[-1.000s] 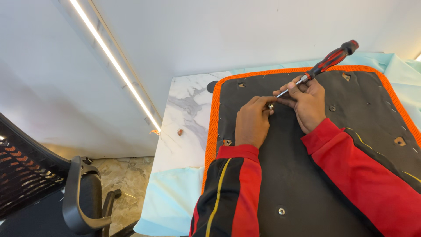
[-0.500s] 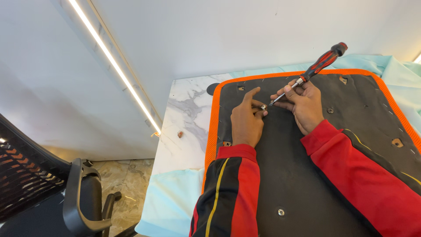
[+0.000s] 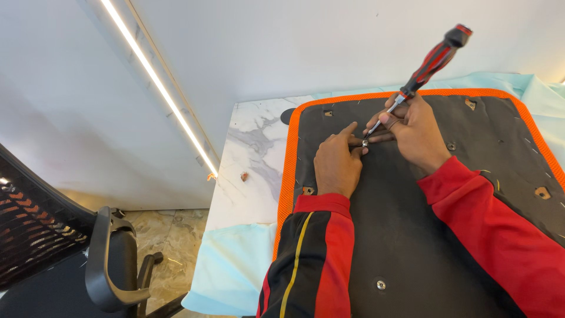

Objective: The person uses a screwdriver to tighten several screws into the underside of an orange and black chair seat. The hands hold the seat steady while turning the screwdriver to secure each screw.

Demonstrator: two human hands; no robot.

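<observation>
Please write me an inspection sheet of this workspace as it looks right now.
Surface: white marbled table, partly covered by a pale green cloth.
Job's things: black seat pad with orange mesh edge lies underside up on the table; red and black screwdriver stands tilted, its tip at a small metal screw.
Clutter: two small brownish bits on the bare table.
Grippers: left hand rests on the pad with fingertips at the screw; right hand grips the screwdriver by its shaft.
Cables: nothing seen.
Surroundings: white wall with a lit light strip; black office chair on a marble floor at left.
</observation>
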